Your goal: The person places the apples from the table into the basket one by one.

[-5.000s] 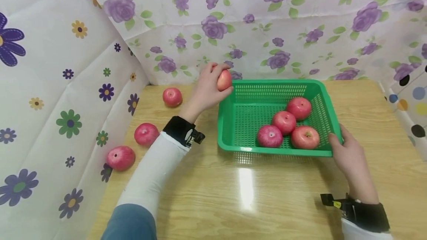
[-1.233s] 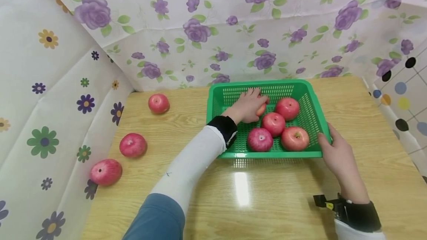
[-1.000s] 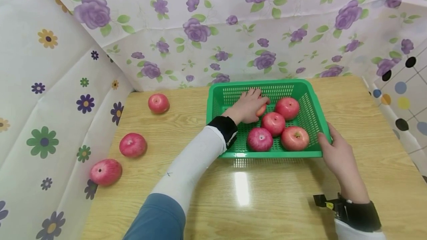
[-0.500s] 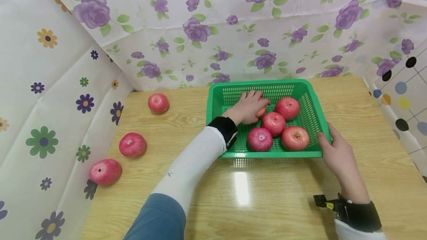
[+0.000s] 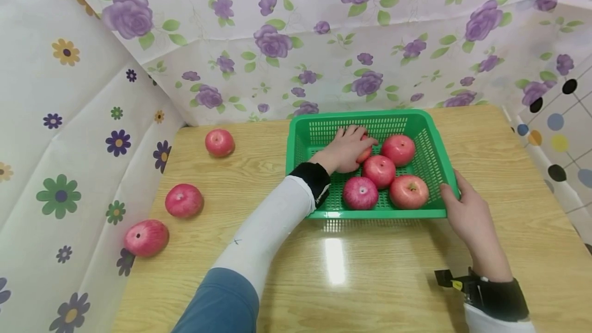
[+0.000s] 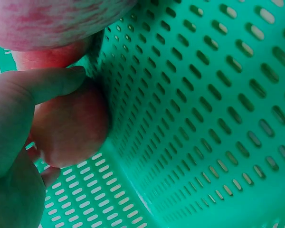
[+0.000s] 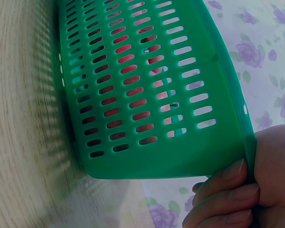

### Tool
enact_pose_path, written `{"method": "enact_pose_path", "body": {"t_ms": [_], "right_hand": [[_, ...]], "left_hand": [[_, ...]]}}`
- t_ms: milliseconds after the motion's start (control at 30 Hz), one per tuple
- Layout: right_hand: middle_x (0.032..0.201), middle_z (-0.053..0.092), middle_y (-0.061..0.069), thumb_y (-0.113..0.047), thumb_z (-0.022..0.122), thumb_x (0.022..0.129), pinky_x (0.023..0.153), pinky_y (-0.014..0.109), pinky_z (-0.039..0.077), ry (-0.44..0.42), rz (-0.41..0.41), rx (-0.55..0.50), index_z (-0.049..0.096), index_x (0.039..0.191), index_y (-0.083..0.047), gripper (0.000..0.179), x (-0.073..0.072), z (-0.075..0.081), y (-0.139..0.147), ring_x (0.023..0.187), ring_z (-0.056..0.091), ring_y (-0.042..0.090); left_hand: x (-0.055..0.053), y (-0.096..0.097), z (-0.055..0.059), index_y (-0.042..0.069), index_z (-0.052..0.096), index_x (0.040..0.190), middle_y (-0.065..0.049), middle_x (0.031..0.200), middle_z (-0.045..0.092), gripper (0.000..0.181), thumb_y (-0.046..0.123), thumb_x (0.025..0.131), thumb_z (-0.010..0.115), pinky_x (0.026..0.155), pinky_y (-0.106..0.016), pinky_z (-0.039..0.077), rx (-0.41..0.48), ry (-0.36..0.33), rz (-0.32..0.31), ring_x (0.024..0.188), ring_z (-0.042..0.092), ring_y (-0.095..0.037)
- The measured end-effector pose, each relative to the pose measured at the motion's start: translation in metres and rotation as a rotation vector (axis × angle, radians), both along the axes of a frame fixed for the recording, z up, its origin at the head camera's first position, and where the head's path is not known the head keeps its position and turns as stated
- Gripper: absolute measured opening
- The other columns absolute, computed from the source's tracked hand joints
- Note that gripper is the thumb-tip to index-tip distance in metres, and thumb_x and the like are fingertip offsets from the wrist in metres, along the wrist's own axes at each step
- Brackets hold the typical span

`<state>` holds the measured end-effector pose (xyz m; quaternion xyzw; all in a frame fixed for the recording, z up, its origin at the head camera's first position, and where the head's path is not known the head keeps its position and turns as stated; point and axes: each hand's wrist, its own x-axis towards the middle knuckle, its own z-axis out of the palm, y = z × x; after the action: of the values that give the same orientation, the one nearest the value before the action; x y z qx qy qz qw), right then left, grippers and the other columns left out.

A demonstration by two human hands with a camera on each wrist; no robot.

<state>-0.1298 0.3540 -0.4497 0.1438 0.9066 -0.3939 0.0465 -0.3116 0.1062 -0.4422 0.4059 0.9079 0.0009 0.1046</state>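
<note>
Inside the green plastic basket (image 5: pixel 324 214), my left hand (image 5: pixel 344 152) grips an apple (image 5: pixel 364 155) near the back wall. The left wrist view shows the thumb and fingers around that apple (image 6: pixel 73 126), low over the slotted floor. Beside it in the basket lie a red apple (image 5: pixel 399 150), another red apple (image 5: pixel 379 171), a darker apple (image 5: pixel 361 193) and a paler apple (image 5: pixel 409 191) with its stem up. My right hand (image 5: pixel 469 215) holds the basket's rim at the front right corner; in the right wrist view its fingers (image 7: pixel 228 194) curl over that rim.
On the wooden table (image 5: pixel 379 276) to the left lie three apples: one at the back (image 5: pixel 219 143), a middle apple (image 5: pixel 184 201) and a front apple (image 5: pixel 146 238) by the flowered left wall covering (image 5: pixel 92 168). A purple-rose sheet (image 5: pixel 277 76) hangs behind the basket.
Since five seconds ago, my left hand has carried the apple from beside the basket's left rim down into it. Over the last second it has shifted slightly right. My right hand keeps its hold.
</note>
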Motion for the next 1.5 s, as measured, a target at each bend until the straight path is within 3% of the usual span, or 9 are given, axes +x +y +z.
{"method": "enact_pose_path", "body": {"t_ms": [500, 733, 1233, 1500], "right_hand": [[0.145, 0.037, 0.035, -0.050, 0.028, 0.105, 0.079, 0.064, 0.045, 0.021, -0.001, 0.019, 0.009, 0.159, -0.015, 0.066, 0.000, -0.003, 0.000, 0.116, 0.045, 0.046], [0.146, 0.036, 0.035, -0.050, 0.028, 0.105, 0.082, 0.067, 0.044, 0.024, 0.002, 0.010, 0.010, 0.159, -0.016, 0.066, 0.000, -0.003, 0.000, 0.119, 0.043, 0.046], [0.149, 0.034, 0.033, -0.052, 0.027, 0.105, 0.083, 0.067, 0.043, 0.025, -0.001, 0.004, 0.008, 0.160, -0.017, 0.068, 0.001, -0.002, 0.001, 0.122, 0.041, 0.047], [0.151, 0.031, 0.033, -0.052, 0.027, 0.105, 0.088, 0.071, 0.039, 0.019, 0.003, -0.003, 0.008, 0.160, -0.018, 0.068, 0.001, -0.002, 0.001, 0.125, 0.037, 0.049]], "left_hand": [[-0.001, -0.001, 0.000, 0.036, 0.035, 0.150, -0.006, 0.158, 0.019, 0.076, 0.018, 0.086, 0.071, 0.116, -0.051, 0.017, -0.003, -0.011, 0.003, 0.141, 0.013, -0.025], [0.000, -0.002, 0.005, 0.035, 0.035, 0.152, -0.007, 0.158, 0.018, 0.077, 0.027, 0.085, 0.073, 0.115, -0.050, 0.018, 0.004, -0.035, -0.003, 0.142, 0.013, -0.025], [-0.001, -0.006, 0.009, 0.036, 0.034, 0.151, -0.007, 0.159, 0.016, 0.074, 0.030, 0.087, 0.071, 0.116, -0.053, 0.016, 0.038, -0.056, -0.002, 0.145, 0.004, -0.028], [0.002, -0.013, 0.018, 0.034, 0.037, 0.150, -0.006, 0.156, 0.021, 0.075, 0.031, 0.085, 0.074, 0.111, -0.048, 0.022, 0.100, -0.059, 0.000, 0.142, 0.013, -0.023]]}}
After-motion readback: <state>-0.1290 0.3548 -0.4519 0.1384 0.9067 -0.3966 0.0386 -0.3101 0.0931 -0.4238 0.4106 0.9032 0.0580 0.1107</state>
